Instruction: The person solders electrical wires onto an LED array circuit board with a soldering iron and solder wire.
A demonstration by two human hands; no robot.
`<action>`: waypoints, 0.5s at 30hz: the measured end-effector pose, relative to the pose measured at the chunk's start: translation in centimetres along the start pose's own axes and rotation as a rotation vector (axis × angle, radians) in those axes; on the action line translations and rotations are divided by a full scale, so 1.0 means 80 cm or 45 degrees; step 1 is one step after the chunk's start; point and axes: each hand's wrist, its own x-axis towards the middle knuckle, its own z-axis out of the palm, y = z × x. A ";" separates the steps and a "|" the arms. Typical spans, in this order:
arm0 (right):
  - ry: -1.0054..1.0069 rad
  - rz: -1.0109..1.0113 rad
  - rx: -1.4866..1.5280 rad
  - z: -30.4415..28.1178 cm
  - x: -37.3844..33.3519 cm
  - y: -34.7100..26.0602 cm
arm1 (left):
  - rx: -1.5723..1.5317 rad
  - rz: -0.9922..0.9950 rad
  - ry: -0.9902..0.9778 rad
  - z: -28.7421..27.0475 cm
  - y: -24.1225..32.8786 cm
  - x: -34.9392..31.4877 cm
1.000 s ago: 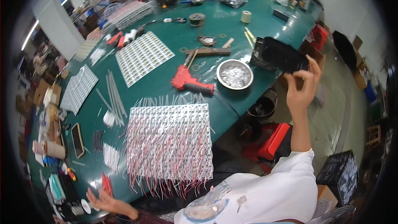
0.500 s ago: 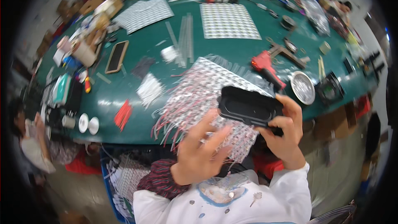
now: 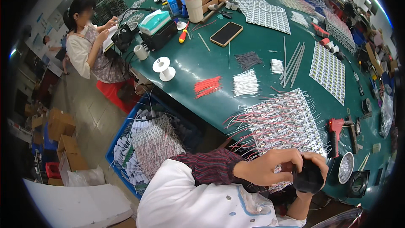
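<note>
My right hand [image 3: 316, 165] grips a black oblong case [image 3: 309, 178] with rounded ends, low on the right above the table's near edge. My left hand [image 3: 270, 166] has its curled fingers against the near side of the same case. The inside of the case is turned away from me. Under both hands lies a white circuit board panel [image 3: 280, 120] with many red and white wires standing out from its left side. A red-handled glue gun [image 3: 336, 135] rests just right of the panel, beside a round metal dish [image 3: 346, 168].
On the green table [image 3: 185, 97] lie red wires [image 3: 207, 86], white wires [image 3: 246, 82], dark wires [image 3: 248, 61], a phone [image 3: 226, 33] and a white spool [image 3: 164, 69]. A blue bin [image 3: 110, 154] of wired boards stands below the edge. Another person [image 3: 90, 44] sits at the far left.
My view has swung to the left. My left hand, spread and apart from the case before, now has its fingers on it. The case has turned so its open hollow no longer shows.
</note>
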 end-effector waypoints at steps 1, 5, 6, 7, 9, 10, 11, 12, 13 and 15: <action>-0.074 -0.001 0.027 0.002 0.008 0.000 | 0.050 -0.022 0.006 -0.008 -0.001 -0.002; -0.065 -0.105 -0.147 0.006 0.011 0.013 | 0.404 -0.073 0.294 -0.030 0.019 -0.007; -0.010 -0.175 -0.380 -0.002 0.008 0.018 | 0.453 -0.061 0.313 -0.044 0.024 -0.008; 0.015 -0.248 -0.619 -0.008 0.008 0.021 | 0.982 0.073 0.598 -0.068 0.026 -0.014; 0.051 -0.296 -0.942 -0.026 0.002 0.040 | 1.562 0.249 1.161 -0.132 0.027 -0.034; 0.049 -0.255 -1.042 -0.034 -0.003 0.056 | 1.579 0.288 1.433 -0.174 0.023 -0.049; 0.061 -0.280 -1.206 -0.035 0.000 0.057 | 1.902 0.319 1.576 -0.217 0.028 -0.072; 0.070 -0.292 -1.387 -0.036 0.002 0.055 | 2.209 0.333 1.715 -0.252 0.036 -0.094; 0.079 -0.327 -1.347 -0.031 0.002 0.056 | 2.254 0.220 1.840 -0.272 0.049 -0.113; 0.080 -0.277 -1.401 -0.027 0.002 0.059 | 2.301 0.013 1.978 -0.301 0.066 -0.144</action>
